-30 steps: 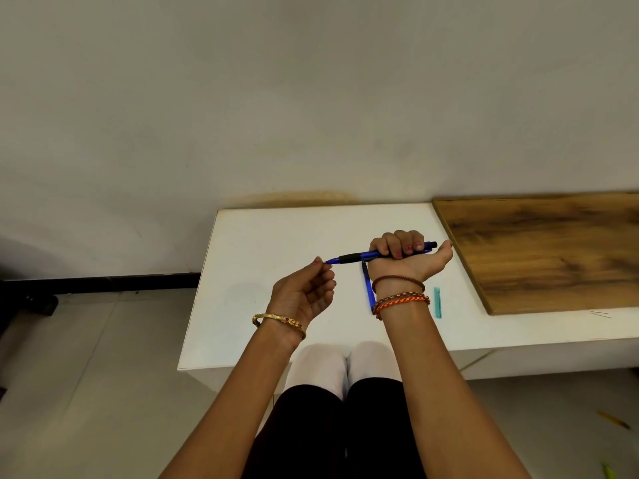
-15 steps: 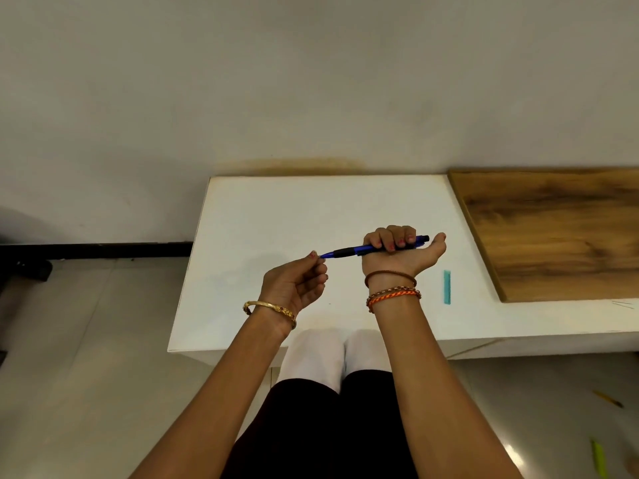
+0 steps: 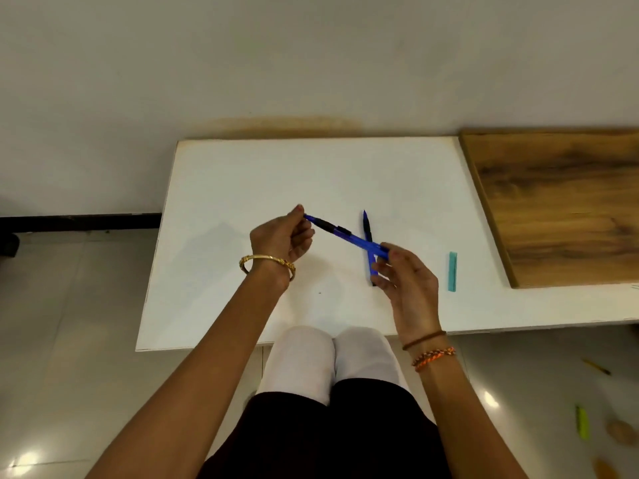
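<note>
Left hand [image 3: 281, 236] pinches the tip of a blue plastic pen with black grip [image 3: 340, 232], right hand [image 3: 404, 274] pinches its far end, fingers [image 3: 382, 269] loosely spread, held above the white desk [image 3: 224, 188].

White rectangular tabletop [image 3: 242, 188] sits tight against the pale plaster wall [image 3: 311, 63], with a brownish stain [image 3: 294, 122] smeared just above its far edge. Over on the right, a dark-grained wooden board [image 3: 560, 209] lies on the table. Mid-table, a blue pen with a black grip [image 3: 366, 224] lies flat, tip towards the wall, near end hidden. To its right and apart from it lies a small teal plastic stick [image 3: 452, 271]. Down on the glossy grey floor tiles [image 3: 69, 305]: a lime-green marker [image 3: 582, 421], a yellow pencil [image 3: 596, 366], and a black skirting strip [image 3: 79, 223] at left.
</note>
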